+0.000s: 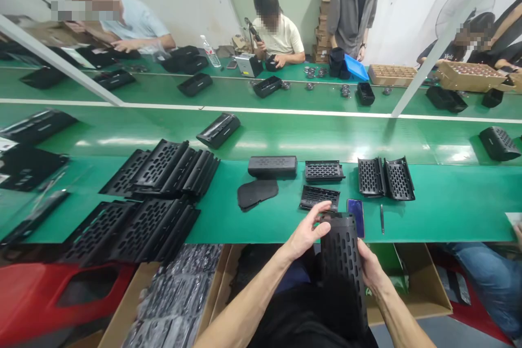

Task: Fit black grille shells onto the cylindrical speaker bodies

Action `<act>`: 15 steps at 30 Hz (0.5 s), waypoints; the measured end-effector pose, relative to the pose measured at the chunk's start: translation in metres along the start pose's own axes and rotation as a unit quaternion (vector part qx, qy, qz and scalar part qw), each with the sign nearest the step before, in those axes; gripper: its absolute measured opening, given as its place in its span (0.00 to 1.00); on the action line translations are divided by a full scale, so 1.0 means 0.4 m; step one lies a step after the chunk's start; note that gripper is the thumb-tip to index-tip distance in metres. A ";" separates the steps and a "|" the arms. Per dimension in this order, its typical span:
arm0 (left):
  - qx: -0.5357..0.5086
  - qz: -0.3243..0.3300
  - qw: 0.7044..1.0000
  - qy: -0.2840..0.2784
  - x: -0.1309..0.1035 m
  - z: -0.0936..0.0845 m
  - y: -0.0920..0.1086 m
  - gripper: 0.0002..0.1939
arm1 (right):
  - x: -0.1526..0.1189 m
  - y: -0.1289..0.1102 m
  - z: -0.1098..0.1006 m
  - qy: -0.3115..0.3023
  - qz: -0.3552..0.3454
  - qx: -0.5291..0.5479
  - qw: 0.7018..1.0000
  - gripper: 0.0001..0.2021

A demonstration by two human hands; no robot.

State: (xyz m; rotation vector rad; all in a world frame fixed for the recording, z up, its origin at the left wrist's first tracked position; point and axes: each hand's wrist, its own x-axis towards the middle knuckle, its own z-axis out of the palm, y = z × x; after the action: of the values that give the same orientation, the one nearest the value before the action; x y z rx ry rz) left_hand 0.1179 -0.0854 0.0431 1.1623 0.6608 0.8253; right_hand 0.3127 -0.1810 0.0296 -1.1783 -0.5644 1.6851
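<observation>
A black perforated casing [342, 244] with rows of oblong slots is held upright near my lap, just in front of the table edge. My right hand [370, 266] grips its right side, with the fingers partly hidden behind it. At the casing's upper left corner is my left hand [304, 232], thumb and fingers apart, the thumb against the corner. Just beyond the casing lie a curved slotted panel [320, 197] and a dark-screened phone [356, 217]. A pen [382, 219] rests to the right of the phone.
Stacks of slotted panels [159, 168] cover the table's left part. A closed black casing [272, 167], flat black pieces [256, 194] and more panels [385, 178] lie ahead. Beyond runs a green conveyor [281, 136] with people working behind it. Cardboard boxes [432, 283] stand below.
</observation>
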 end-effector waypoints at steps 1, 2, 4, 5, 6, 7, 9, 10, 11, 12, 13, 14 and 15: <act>-0.013 0.003 1.000 0.002 0.003 -0.003 -0.006 0.36 | 0.001 0.008 -0.003 0.008 0.012 0.012 1.000 0.31; -0.011 0.010 1.000 0.006 0.005 -0.004 -0.011 0.35 | 0.001 0.013 -0.003 0.014 0.015 0.017 1.000 0.31; 0.016 0.025 0.999 0.012 0.008 -0.004 -0.015 0.34 | -0.006 0.013 0.004 0.021 -0.009 0.006 1.000 0.31; 0.033 0.032 0.999 0.014 0.009 -0.002 -0.015 0.35 | -0.011 0.009 0.011 0.023 -0.026 -0.004 0.999 0.30; 0.049 0.039 0.998 0.014 0.009 0.002 -0.015 0.35 | -0.016 0.003 0.018 0.024 -0.041 -0.012 0.999 0.31; 0.061 0.048 0.997 0.013 0.010 0.006 -0.015 0.36 | -0.020 -0.002 0.026 0.023 -0.049 -0.015 0.998 0.31; 0.076 0.071 0.994 0.022 0.011 0.017 -0.017 0.36 | -0.025 -0.005 0.039 0.018 -0.050 0.002 0.999 0.31; 0.081 0.080 0.993 0.030 0.012 0.022 -0.019 0.36 | -0.026 -0.002 0.043 0.017 -0.047 0.020 0.999 0.31; 0.085 0.085 0.992 0.039 0.014 0.026 -0.021 0.35 | -0.026 0.004 0.044 0.019 -0.040 0.040 0.998 0.31; 0.089 0.086 0.991 0.046 0.016 0.030 -0.025 0.33 | -0.025 0.013 0.042 0.025 -0.028 0.060 0.997 0.31; 0.093 0.082 0.991 0.048 0.018 0.031 -0.028 0.33 | -0.023 0.023 0.037 0.033 -0.012 0.078 0.996 0.31; 0.097 0.074 0.991 0.045 0.020 0.032 -0.033 0.32 | -0.020 0.033 0.030 0.041 0.007 0.094 0.995 0.31; 0.095 0.065 0.993 0.038 0.023 0.031 -0.038 0.32 | -0.016 0.041 0.021 0.048 0.025 0.106 0.993 0.31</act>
State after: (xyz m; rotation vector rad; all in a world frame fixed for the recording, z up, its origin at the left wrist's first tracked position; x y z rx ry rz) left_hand 0.1361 -0.0868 0.0317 1.3627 0.7459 0.9359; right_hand 0.2981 -0.1922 0.0231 -1.1195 -0.2897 1.6739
